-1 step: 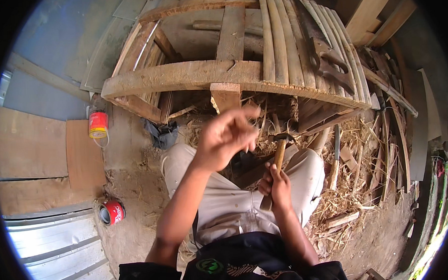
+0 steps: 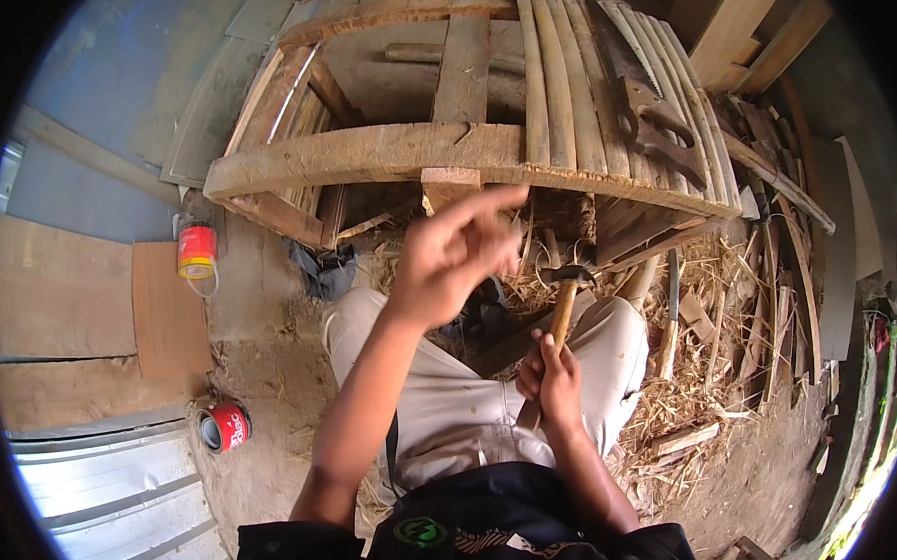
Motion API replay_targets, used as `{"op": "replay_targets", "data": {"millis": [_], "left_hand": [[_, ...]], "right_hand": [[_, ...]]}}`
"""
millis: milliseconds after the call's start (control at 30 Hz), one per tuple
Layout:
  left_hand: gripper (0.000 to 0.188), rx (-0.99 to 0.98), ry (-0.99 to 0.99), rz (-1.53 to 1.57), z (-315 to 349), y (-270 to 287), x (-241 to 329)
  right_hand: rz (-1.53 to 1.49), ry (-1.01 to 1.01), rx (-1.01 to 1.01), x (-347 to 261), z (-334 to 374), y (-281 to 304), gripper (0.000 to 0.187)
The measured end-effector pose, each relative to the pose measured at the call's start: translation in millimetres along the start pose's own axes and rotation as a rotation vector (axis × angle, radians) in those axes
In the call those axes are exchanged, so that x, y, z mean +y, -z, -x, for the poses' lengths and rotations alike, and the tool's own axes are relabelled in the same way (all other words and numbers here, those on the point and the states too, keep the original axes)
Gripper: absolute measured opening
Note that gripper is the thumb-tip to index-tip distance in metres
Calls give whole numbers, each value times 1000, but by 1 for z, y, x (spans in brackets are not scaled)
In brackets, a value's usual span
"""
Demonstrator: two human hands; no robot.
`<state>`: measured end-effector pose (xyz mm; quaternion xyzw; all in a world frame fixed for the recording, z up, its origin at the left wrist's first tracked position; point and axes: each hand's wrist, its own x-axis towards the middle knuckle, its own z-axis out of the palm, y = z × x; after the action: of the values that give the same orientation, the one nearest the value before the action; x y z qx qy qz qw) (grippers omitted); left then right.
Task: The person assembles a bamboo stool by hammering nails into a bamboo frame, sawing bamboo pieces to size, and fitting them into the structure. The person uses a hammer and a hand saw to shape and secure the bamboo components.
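Observation:
My right hand [image 2: 550,378] is wrapped round the wooden handle of a claw hammer [image 2: 564,310]. The hammer stands over my lap, its dark metal head pointing away from me. My left hand [image 2: 450,258] is raised in front of the bench frame with nothing seen in it. Its index finger stretches toward the frame's near rail [image 2: 363,154]; the other fingers are apart and partly smeared. Whether the fingertip touches the rail I cannot tell. Round wooden slats [image 2: 563,85] lie side by side across the right part of the frame, and a handsaw [image 2: 659,136] rests on them.
Wood shavings [image 2: 666,451] and offcuts cover the ground to the right. A machete-like blade with a pale handle [image 2: 670,345] stands by my right knee. Two red cans, one upper [image 2: 197,251] and one lower [image 2: 225,427], are at the left. A black bag [image 2: 325,269] lies under the frame.
My left hand has risen slightly, and its index finger now reaches farther toward the near rail. My right hand and the hammer have barely shifted.

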<state>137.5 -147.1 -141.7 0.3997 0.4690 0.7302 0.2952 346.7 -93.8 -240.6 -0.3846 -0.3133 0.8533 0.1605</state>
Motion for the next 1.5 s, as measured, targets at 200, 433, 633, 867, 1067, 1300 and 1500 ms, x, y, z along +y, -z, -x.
{"op": "replay_targets", "data": {"millis": [200,433,633,867,1067,1300,1500], "left_hand": [[25,73,-33,-404,-107,9,17],[18,7,-37,-618,-125,19,1],[19,-102,-19,-688,-122,29,0],[20,-62,-63,-724,-123,26,-4],[22,-59,-87,-763,-123,27,-6],[25,-86,-71,-769,-122,26,-3],[23,-113,-101,-753,-120,25,-2]], "right_hand": [[198,563,-78,13,49,-16,30],[248,645,-88,26,51,-13,30],[277,713,-48,31,50,-24,32],[280,695,-69,20,42,-26,31],[436,803,-134,-9,34,-41,36],[673,795,-94,-119,30,-70,38],[1229,856,-2,-181,15,-85,24]]}}
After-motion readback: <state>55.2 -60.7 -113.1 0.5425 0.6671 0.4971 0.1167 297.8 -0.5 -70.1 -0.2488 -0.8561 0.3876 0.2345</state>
